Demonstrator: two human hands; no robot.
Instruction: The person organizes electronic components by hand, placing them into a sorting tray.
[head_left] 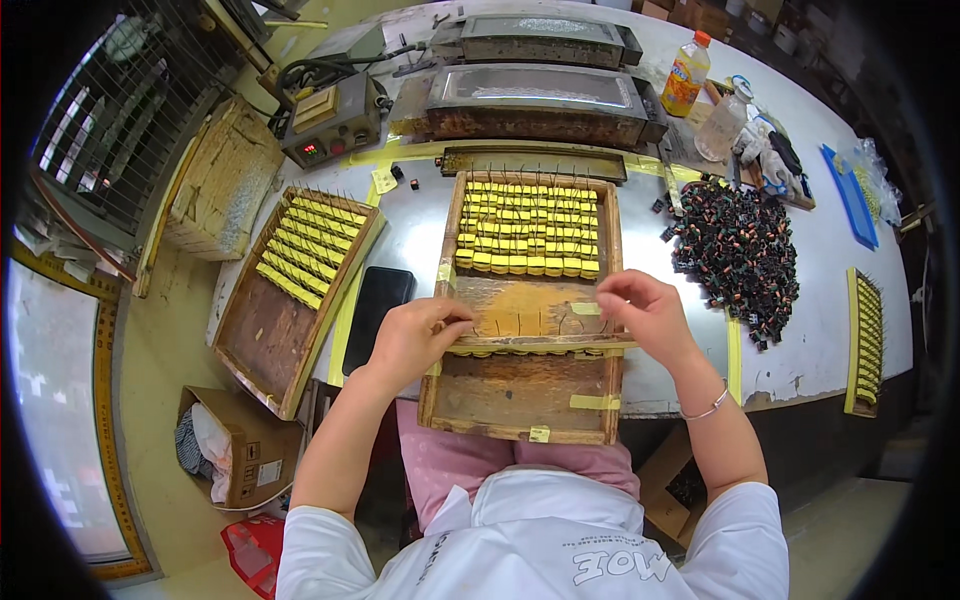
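Observation:
A long wooden tray (612,400) lies in front of me, its near end at my lap. Across it rests a thin wooden strip (540,345), with several dark wires standing up along it and yellow-wrapped pieces showing just beneath. My left hand (410,335) is closed in a pinch at the strip's left end; its fingertips hide whatever is between them. Above the strip's right end, my right hand (645,310) has its fingers curled together beside a wire, and anything held is too small to make out. Rows of yellow-taped coils (528,230) with upright wires fill the tray's far half.
A second tray (258,345) of yellow coils and a black phone (378,310) lie left. Small black parts with copper windings (735,255) are heaped right, near an orange drink bottle (686,75). Metal heating units (535,100) and a control box (335,120) stand behind.

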